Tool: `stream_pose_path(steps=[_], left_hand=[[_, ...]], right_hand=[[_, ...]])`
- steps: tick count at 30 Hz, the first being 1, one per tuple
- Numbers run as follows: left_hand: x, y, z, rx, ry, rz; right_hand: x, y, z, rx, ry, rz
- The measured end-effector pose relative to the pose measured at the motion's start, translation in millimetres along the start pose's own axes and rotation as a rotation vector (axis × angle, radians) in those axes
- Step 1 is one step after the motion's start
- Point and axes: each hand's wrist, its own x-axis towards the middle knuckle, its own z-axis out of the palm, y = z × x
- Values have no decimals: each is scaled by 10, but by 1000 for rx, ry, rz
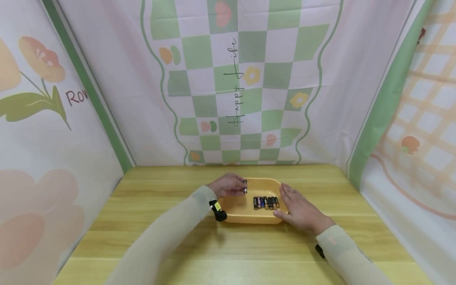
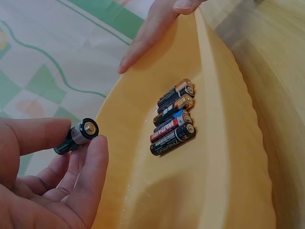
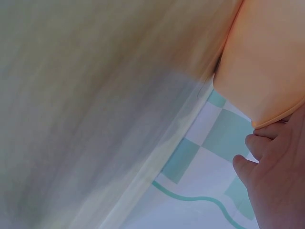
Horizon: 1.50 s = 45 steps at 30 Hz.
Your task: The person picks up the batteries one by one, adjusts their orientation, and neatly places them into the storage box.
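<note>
My left hand (image 1: 228, 185) pinches a dark battery with a silver band (image 2: 81, 137) between thumb and fingers, over the left part of a yellow plastic basin (image 1: 246, 219). In the left wrist view the battery's metal button end faces the camera. Several batteries (image 1: 266, 203) lie side by side in a row on the basin floor, toward the right; black, red, blue and copper-coloured casings show. At the basin's right end, my right hand (image 1: 299, 208) rests on the rim with fingers extended and thumb spread. Its fingertips (image 3: 244, 164) show beside the rim in the right wrist view.
The basin stands on a wood-grain table (image 1: 228, 253), near its back edge. Behind the table hangs a green-and-white checked curtain (image 1: 242, 87), with printed cloths at the left (image 1: 39, 138) and right (image 1: 420, 118). A black band with a small device (image 1: 218, 211) sits on the left wrist.
</note>
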Motion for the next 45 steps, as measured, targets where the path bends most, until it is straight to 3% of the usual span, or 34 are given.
stream_pose_path(steps=[7, 13, 32, 39, 45], left_hand=[[79, -28, 33, 60, 15, -2], [145, -93, 72, 118, 11, -25], [182, -293, 178, 168, -5, -50], [143, -281, 209, 283, 13, -57], [168, -359, 219, 364, 25, -44]], right_hand=[[5, 5, -6, -10, 27, -12], [2, 3, -5, 13, -10, 5], [16, -20, -13, 14, -3, 3], [32, -19, -33, 14, -17, 12], [26, -27, 1, 22, -3, 10]])
